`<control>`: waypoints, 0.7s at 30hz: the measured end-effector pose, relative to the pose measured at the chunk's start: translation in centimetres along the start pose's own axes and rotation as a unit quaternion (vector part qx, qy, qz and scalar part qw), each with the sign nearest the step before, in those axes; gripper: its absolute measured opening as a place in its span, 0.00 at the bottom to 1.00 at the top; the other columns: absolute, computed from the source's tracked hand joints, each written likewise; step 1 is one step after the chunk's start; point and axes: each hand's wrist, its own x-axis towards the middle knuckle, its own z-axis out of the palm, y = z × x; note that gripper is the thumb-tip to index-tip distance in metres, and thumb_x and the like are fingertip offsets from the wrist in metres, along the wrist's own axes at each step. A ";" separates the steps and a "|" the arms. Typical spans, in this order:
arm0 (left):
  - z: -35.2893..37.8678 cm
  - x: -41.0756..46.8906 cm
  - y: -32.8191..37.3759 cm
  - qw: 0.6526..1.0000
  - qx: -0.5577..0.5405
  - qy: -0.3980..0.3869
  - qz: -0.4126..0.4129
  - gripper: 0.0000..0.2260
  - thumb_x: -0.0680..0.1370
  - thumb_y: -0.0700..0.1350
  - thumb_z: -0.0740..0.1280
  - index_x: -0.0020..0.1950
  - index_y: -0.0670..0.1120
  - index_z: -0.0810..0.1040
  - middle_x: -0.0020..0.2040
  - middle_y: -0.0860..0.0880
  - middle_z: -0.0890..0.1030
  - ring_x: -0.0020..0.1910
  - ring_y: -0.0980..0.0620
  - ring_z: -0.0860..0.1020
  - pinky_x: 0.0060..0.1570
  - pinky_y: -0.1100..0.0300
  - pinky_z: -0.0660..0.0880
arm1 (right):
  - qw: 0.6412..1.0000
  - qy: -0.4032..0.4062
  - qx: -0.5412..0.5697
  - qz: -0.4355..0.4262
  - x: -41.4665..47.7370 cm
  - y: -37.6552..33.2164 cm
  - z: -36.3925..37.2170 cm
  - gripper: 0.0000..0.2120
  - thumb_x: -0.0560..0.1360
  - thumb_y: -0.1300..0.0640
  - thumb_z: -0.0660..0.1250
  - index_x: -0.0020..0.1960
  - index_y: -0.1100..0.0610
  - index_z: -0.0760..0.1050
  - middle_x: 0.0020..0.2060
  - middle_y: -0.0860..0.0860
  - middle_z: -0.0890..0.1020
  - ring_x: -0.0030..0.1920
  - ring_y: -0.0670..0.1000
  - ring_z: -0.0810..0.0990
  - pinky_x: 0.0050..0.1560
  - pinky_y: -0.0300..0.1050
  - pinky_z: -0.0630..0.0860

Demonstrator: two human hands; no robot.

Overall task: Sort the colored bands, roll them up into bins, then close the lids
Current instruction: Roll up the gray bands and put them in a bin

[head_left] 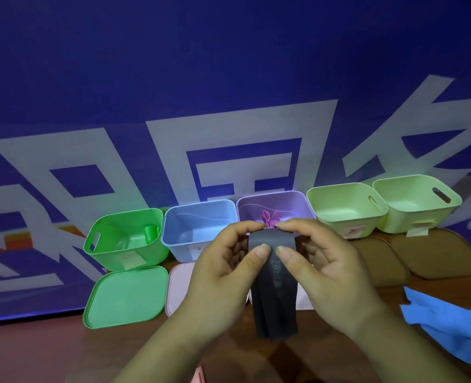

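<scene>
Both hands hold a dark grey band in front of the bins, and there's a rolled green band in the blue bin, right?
Not quite. The head view shows the rolled green band in the green bin, not the blue one. The left hand and right hand do hold the dark grey band in front of the bins.

Left hand (228,275), right hand (325,272) bare; forearms (157,352) bare to frame edge; fingernails (263,251) short, plain.
</scene>
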 end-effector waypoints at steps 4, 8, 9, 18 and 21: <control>0.3 -0.1 0.2 0.999 0.035 -0.007 0.006 0.11 0.77 0.44 0.67 0.59 0.53 0.78 0.53 0.54 0.84 0.54 0.55 0.82 0.52 0.65 0.76 | 1.000 0.019 0.007 -0.003 0.0 0.2 -0.1 0.12 0.72 0.49 0.69 0.55 0.44 0.79 0.53 0.46 0.82 0.54 0.53 0.83 0.55 0.47 0.79; 0.1 -0.1 0.8 0.987 0.153 -0.036 0.028 0.11 0.80 0.51 0.62 0.62 0.58 0.75 0.55 0.62 0.81 0.55 0.59 0.79 0.52 0.72 0.72 | 0.997 0.018 0.051 0.047 -0.1 0.2 -0.1 0.12 0.71 0.48 0.70 0.54 0.44 0.80 0.48 0.52 0.85 0.49 0.55 0.84 0.52 0.58 0.81; 0.1 -0.1 0.8 0.982 0.182 -0.049 0.028 0.13 0.81 0.53 0.60 0.65 0.59 0.73 0.58 0.64 0.79 0.59 0.61 0.77 0.54 0.73 0.70 | 0.996 0.021 0.059 0.056 0.0 0.2 -0.1 0.11 0.71 0.49 0.71 0.54 0.44 0.80 0.46 0.53 0.85 0.47 0.56 0.84 0.52 0.60 0.81; 0.1 -0.3 0.5 0.954 0.287 -0.088 0.024 0.20 0.79 0.64 0.49 0.70 0.65 0.59 0.61 0.67 0.73 0.61 0.66 0.72 0.52 0.78 0.64 | 0.990 0.036 0.049 0.131 0.6 0.2 0.1 0.02 0.74 0.51 0.71 0.47 0.45 0.82 0.39 0.48 0.84 0.41 0.51 0.83 0.45 0.48 0.79; 0.2 -0.2 0.5 0.950 0.296 -0.091 0.033 0.16 0.79 0.65 0.49 0.66 0.65 0.60 0.57 0.67 0.73 0.56 0.63 0.74 0.50 0.74 0.67 | 0.988 0.025 0.023 0.151 0.8 0.2 0.2 0.04 0.78 0.53 0.68 0.46 0.48 0.81 0.41 0.45 0.84 0.42 0.47 0.83 0.48 0.48 0.79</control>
